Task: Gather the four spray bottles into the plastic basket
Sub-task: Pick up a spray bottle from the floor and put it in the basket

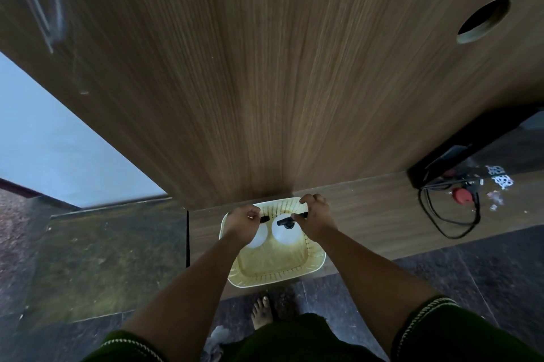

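A pale yellow plastic basket (273,269) sits low in front of me, partly under the wooden table's near edge. Two white spray bottles with black heads stand in its far half. My left hand (242,222) grips the black head of the left bottle (258,236). My right hand (316,219) is curled at the basket's far right, its fingers at the black trigger of the right bottle (285,232); a further bottle under that hand cannot be made out. No other bottles are visible.
The wooden table top (265,67) fills the upper view, with a round cable hole (482,21) at the right. A black cable and a red object (462,195) lie at the right. My bare foot (262,313) stands on dark floor tiles below the basket.
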`<action>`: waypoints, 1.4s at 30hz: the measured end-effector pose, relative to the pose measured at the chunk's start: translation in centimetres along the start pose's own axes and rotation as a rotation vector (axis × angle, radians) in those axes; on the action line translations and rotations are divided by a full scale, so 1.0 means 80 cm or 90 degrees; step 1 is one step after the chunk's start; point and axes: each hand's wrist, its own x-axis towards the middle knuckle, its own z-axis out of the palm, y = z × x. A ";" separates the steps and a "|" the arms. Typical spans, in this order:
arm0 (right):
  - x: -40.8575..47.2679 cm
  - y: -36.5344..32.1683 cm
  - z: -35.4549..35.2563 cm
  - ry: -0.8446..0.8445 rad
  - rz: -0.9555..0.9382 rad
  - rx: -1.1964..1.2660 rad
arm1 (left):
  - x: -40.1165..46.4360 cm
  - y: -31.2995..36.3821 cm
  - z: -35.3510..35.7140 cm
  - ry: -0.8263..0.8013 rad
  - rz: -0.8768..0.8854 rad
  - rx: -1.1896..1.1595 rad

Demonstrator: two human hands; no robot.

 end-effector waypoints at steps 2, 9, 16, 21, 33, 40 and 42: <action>-0.002 -0.003 -0.004 0.009 0.002 -0.026 | -0.007 0.008 -0.007 -0.003 0.006 0.021; -0.013 -0.034 -0.015 0.043 -0.061 -0.099 | -0.025 0.012 -0.038 0.038 0.042 0.099; -0.022 -0.109 -0.021 0.042 -0.230 -0.112 | -0.077 0.001 -0.094 0.228 0.065 0.128; -0.047 -0.165 -0.026 0.041 -0.404 -0.191 | -0.146 -0.019 -0.123 0.412 0.020 0.193; -0.208 -0.300 0.043 -0.044 -0.775 -0.222 | -0.399 -0.144 -0.143 0.690 -0.224 0.187; -0.366 -0.349 0.137 -0.137 -0.975 -0.249 | -0.550 -0.250 -0.109 0.783 -0.424 0.101; -0.416 -0.354 0.170 -0.181 -1.026 -0.263 | -0.595 -0.283 -0.090 0.810 -0.485 0.075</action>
